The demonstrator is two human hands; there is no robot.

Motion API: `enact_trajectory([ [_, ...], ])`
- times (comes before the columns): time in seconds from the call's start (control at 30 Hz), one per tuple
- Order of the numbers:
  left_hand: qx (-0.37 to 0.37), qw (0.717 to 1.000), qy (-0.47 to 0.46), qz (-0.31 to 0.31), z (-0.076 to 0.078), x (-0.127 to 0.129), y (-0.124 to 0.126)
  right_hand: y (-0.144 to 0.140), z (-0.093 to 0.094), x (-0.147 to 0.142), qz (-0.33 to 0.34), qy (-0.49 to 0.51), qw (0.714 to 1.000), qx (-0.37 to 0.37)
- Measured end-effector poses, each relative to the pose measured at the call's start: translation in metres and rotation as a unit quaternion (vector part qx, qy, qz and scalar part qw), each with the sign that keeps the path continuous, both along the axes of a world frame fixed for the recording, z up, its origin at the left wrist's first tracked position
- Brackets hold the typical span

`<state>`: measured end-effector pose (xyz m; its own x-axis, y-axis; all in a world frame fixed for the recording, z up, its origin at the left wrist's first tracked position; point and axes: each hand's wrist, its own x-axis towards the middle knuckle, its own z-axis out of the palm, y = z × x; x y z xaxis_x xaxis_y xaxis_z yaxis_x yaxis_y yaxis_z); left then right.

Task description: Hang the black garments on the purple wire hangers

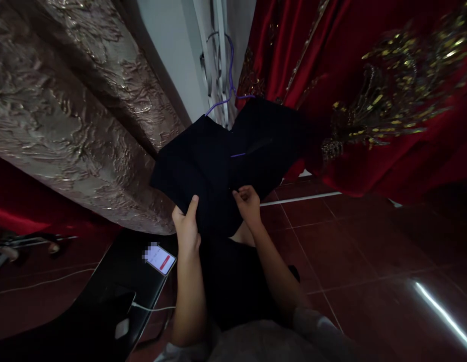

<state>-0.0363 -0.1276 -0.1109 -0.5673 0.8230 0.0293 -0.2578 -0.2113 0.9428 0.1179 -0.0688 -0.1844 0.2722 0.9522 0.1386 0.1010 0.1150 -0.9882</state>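
Head view, looking down past both forearms. I have the left hand [187,226] closed on the lower left part of the black garment [214,166], thumb up on the front of the cloth, other fingers hidden behind it. The right hand [248,203] pinches the fabric near the centre line, fingertips curled in; whether it has a fastening or just a fold I cannot tell, too dark. The garment hangs on a purple hanger [229,75], hook up against the white frame [218,55], and spreads out between a beige embossed drape [67,115] on the left and a red gold-embroidered gown [369,100] on the right, its right edge touching or just in front of the red gown.

Below left, a black desk [116,281] carries a lit phone [160,259] and a white cable [150,307]. Floor is dark red tile [350,251].

Risks as I judge them:
- pulling down on the cloth could tip the hanger or slip a shoulder off it
- black on black, low light: the right hand may catch the wrong layer
- gold embroidery close by could snag the garment edge
- left elbow is near the phone and cable; a swing back could knock them
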Motion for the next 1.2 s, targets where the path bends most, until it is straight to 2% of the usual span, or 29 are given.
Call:
enact_trajectory([
  [0.07, 0.005, 1.000, 0.001, 0.004, 0.001, 0.000, -0.003, -0.006, -0.010, 0.001, -0.009, -0.011, 0.999, -0.041],
  [0.17, 0.007, 1.000, -0.013, 0.008, 0.002, 0.003, -0.005, -0.013, -0.006, 0.014, 0.042, -0.065, 0.994, -0.083],
  [0.27, -0.007, 0.999, -0.034, -0.003, 0.004, 0.008, -0.007, -0.014, 0.004, 0.018, 0.138, -0.060, 0.986, -0.067],
  [0.33, -0.019, 0.998, -0.050, -0.012, 0.006, 0.012, -0.009, -0.015, 0.007, 0.014, 0.162, -0.034, 0.985, -0.038],
  [0.5, -0.058, 0.994, -0.082, -0.035, 0.006, 0.013, -0.014, -0.019, 0.011, -0.002, 0.131, 0.035, 0.990, 0.023],
  [0.63, -0.089, 0.992, -0.077, -0.051, 0.002, 0.009, -0.014, -0.022, 0.021, -0.005, 0.110, 0.095, 0.989, 0.023],
  [0.73, -0.067, 0.996, -0.024, -0.048, -0.003, 0.003, -0.010, -0.025, 0.027, -0.001, 0.096, 0.137, 0.986, -0.004],
  [0.8, 0.002, 0.999, 0.046, -0.005, -0.007, -0.004, -0.006, -0.026, 0.028, 0.003, 0.091, 0.174, 0.980, -0.017],
  [0.87, 0.068, 0.988, 0.128, 0.061, -0.014, -0.010, -0.001, -0.028, 0.029, 0.007, 0.092, 0.190, 0.977, -0.014],
  [0.93, 0.082, 0.972, 0.199, 0.097, -0.021, -0.012, 0.002, -0.031, 0.032, 0.010, 0.105, 0.172, 0.979, 0.004],
  [0.97, 0.071, 0.968, 0.228, 0.080, -0.025, -0.012, 0.003, -0.032, 0.034, 0.011, 0.115, 0.155, 0.981, 0.012],
  [1.0, 0.057, 0.966, 0.251, 0.034, -0.028, -0.009, 0.004, -0.033, 0.037, 0.012, 0.125, 0.137, 0.983, 0.018],
  [1.1, 0.029, 0.945, 0.283, -0.160, -0.035, 0.009, 0.005, -0.036, 0.042, 0.010, 0.145, 0.104, 0.984, 0.025],
  [1.13, 0.028, 0.938, 0.283, -0.197, -0.037, 0.017, 0.005, -0.036, 0.043, 0.009, 0.149, 0.106, 0.983, 0.023],
  [1.2, 0.034, 0.938, 0.280, -0.202, -0.041, 0.032, 0.007, -0.035, 0.042, 0.008, 0.158, 0.114, 0.981, 0.016],
])
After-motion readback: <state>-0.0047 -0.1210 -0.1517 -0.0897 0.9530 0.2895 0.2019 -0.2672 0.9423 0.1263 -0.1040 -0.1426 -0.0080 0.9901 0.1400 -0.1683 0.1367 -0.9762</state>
